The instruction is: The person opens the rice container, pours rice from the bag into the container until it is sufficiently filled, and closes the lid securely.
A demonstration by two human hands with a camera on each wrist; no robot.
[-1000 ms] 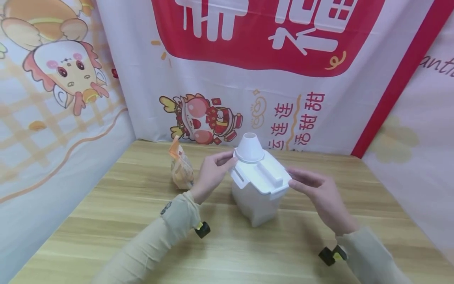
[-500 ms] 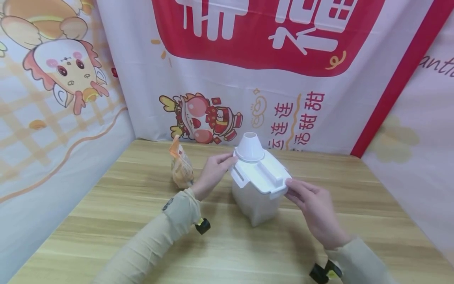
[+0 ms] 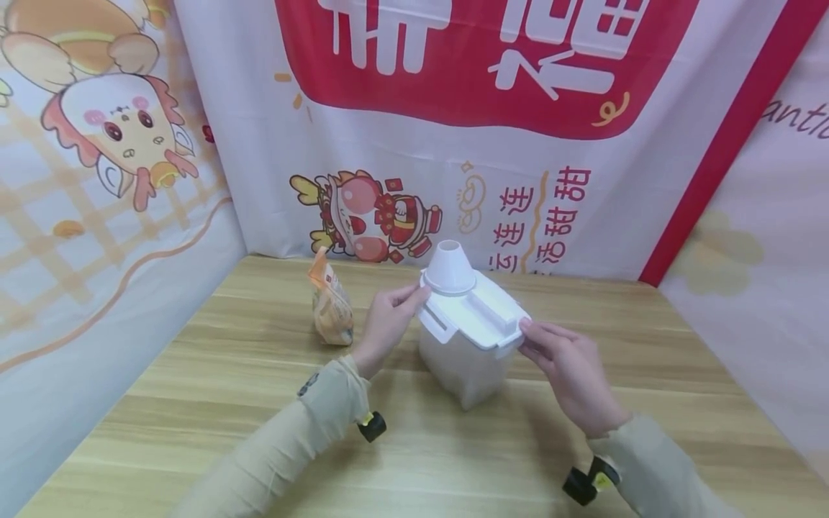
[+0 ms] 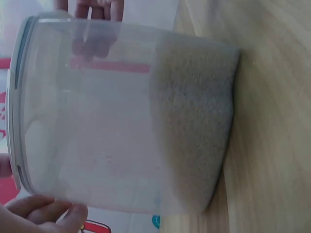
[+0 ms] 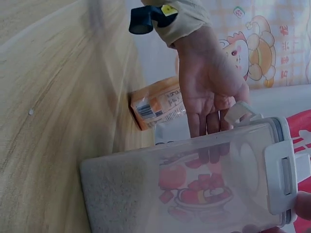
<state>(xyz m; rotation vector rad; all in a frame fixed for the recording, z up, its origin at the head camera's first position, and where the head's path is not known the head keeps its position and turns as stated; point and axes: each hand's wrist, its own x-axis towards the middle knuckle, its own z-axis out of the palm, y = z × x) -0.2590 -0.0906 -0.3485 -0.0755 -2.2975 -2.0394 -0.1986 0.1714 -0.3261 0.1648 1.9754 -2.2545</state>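
Note:
A translucent storage container (image 3: 461, 363) stands on the table under a white lid (image 3: 476, 308). A white cone-shaped piece, open at its top, sits at the lid's far end (image 3: 450, 270). Pale fine grain, perhaps rice, (image 4: 194, 116) fills the container's lower part. My left hand (image 3: 387, 322) holds the lid's left edge, thumb on top, fingers against the container's side. A side latch (image 5: 238, 112) sticks outward near it. At the right, my right hand (image 3: 570, 363) grips the lid's corner, thumb near the front latch (image 5: 280, 177), fingers against the wall.
An orange and clear packaged bag (image 3: 333, 313) stands left of the container, close to my left forearm. The wooden table (image 3: 414, 460) meets printed cloth (image 3: 259, 144) at the back and sides. A small pale speck (image 5: 31, 111) lies on the tabletop.
My right hand has moved left and closed its fingers at the lid's right corner. The container appears shifted very slightly left. My left hand keeps its hold at the lid's left edge.

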